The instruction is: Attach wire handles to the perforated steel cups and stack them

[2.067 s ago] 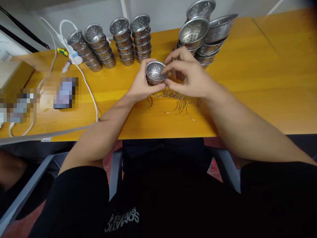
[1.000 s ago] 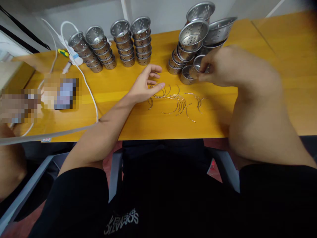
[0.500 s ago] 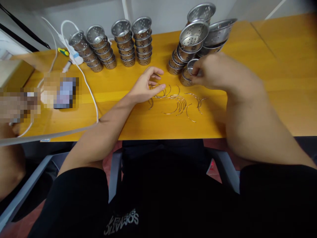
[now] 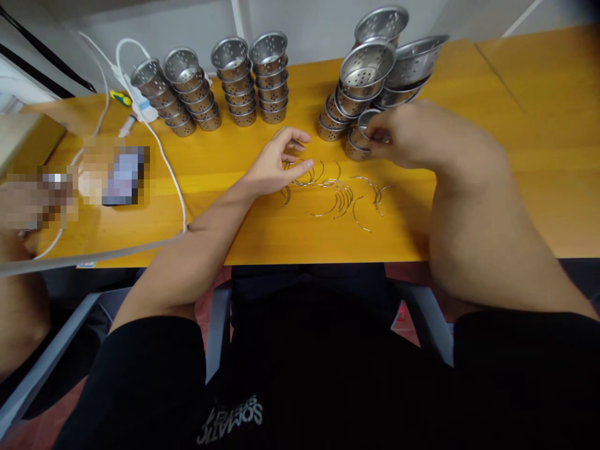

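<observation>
My right hand [image 4: 412, 134] pinches the rim of a small perforated metal cup [image 4: 357, 150]. That cup stands low on the table, just in front of the right-hand stack of perforated cups [image 4: 366, 72], and my fingers partly cover it. My left hand [image 4: 279, 159] rests over the table with its fingers curved but apart and nothing between them. Several thin curved metal wires [image 4: 344, 200] lie loosely scattered below and to the right of my left fingers.
Along the back stand several stacks of perforated cups [image 4: 234, 81]. Larger perforated bowls [image 4: 415, 62] lean behind the right-hand stack. At left are a phone [image 4: 124, 175], a white cable [image 4: 164, 156], a power strip [image 4: 145, 107] and another person's blurred hand [image 4: 28, 200]. The yellow table's [image 4: 328, 247] front edge is near my body.
My right hand and the small cup in it have shifted slightly to the right. My left hand and the wires look unmoved.
</observation>
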`<move>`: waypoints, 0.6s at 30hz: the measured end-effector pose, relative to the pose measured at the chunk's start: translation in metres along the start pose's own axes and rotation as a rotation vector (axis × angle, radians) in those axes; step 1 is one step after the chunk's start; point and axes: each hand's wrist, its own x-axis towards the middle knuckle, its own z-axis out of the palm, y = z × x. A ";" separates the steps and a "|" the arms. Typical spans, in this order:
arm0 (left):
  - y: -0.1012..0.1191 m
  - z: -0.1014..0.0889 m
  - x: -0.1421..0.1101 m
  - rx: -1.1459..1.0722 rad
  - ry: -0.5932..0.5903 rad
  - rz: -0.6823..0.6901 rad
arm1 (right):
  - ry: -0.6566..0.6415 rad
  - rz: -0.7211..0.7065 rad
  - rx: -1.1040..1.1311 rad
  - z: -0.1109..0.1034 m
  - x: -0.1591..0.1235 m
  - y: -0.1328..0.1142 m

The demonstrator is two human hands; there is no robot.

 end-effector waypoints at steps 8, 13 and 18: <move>0.002 0.000 0.000 0.008 -0.004 -0.006 | -0.040 0.029 0.010 -0.006 -0.002 -0.003; -0.002 0.000 0.000 0.025 -0.009 0.028 | -0.047 0.081 0.008 -0.009 -0.003 -0.008; -0.001 0.000 0.000 0.023 -0.006 0.006 | 0.163 0.116 0.162 -0.017 -0.011 -0.018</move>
